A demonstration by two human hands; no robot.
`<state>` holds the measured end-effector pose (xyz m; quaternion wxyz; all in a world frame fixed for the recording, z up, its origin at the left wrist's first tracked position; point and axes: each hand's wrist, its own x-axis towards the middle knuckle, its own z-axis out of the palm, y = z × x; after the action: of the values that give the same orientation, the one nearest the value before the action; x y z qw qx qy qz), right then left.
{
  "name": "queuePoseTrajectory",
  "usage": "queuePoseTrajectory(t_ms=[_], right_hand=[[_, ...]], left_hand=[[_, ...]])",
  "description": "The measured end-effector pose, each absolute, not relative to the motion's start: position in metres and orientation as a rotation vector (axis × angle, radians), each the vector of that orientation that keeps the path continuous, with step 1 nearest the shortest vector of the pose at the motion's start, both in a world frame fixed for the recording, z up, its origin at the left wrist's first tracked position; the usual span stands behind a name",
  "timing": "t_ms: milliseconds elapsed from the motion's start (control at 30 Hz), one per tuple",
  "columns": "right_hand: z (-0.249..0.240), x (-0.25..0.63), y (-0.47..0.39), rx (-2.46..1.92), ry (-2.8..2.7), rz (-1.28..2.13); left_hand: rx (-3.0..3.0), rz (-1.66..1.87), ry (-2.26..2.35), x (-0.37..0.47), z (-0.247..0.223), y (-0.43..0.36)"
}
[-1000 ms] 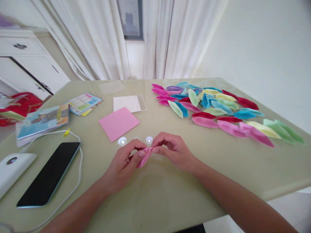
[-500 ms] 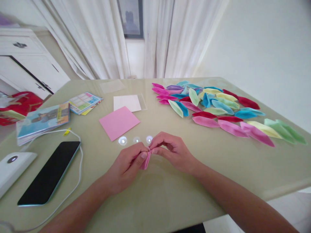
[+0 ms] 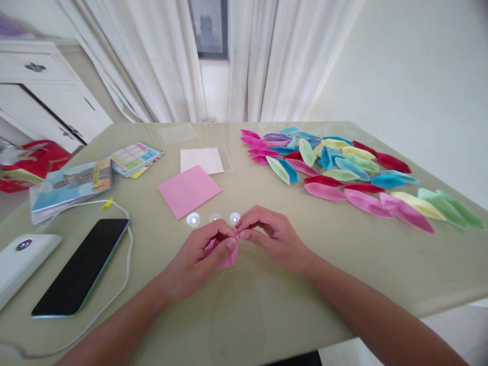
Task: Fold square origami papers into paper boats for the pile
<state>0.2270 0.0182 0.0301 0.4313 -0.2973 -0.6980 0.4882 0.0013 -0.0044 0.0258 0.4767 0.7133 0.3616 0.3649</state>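
Between my two hands is a small folded piece of pink paper (image 3: 230, 260), partly hidden by the fingers. My left hand (image 3: 202, 259) is closed on its left part, thumb on the near side. With thumb and forefinger, my right hand (image 3: 270, 236) pinches its upper right corner. Just beyond the hands lies a flat pink paper sheet (image 3: 189, 190), overlapping a white sheet (image 3: 202, 160). Over to the right, several folded paper pieces (image 3: 366, 202) in pink, red, blue, green, yellow and purple are spread out in rows.
On the left lie a black-screened phone (image 3: 82, 267), a white device (image 3: 28, 264) with a cable (image 3: 130, 254), a picture booklet (image 3: 72, 185) and printed cards (image 3: 133, 157). Light reflections show on the tabletop (image 3: 285, 315). Curtains (image 3: 251, 61) hang behind the table.
The pink paper has turned and opened somewhat, showing more of itself under my left hand. My left fingers have lifted and arched slightly; the right hand still pinches the corner. The view has shifted a little.
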Motion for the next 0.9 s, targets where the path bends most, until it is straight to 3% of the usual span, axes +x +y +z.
queuePoseTrajectory(t_ms=[300, 467, 633, 900], right_hand=[[0.033, 0.230, 0.021, -0.755, -1.749, 1.327], [0.034, 0.235, 0.024, -0.811, -1.831, 1.337], [0.035, 0.248, 0.037, -0.814, -1.919, 1.166], [0.030, 0.270, 0.060, -0.873, -1.933, 0.892]], left_hand=[[1.677, 1.072, 1.067, 0.004, 0.012, -0.001], [1.932, 1.068, 1.044, -0.001, 0.012, 0.002], [1.980, 1.301, 1.195, -0.023, 0.020, 0.021], [1.809, 1.034, 1.145, -0.043, 0.008, 0.048]])
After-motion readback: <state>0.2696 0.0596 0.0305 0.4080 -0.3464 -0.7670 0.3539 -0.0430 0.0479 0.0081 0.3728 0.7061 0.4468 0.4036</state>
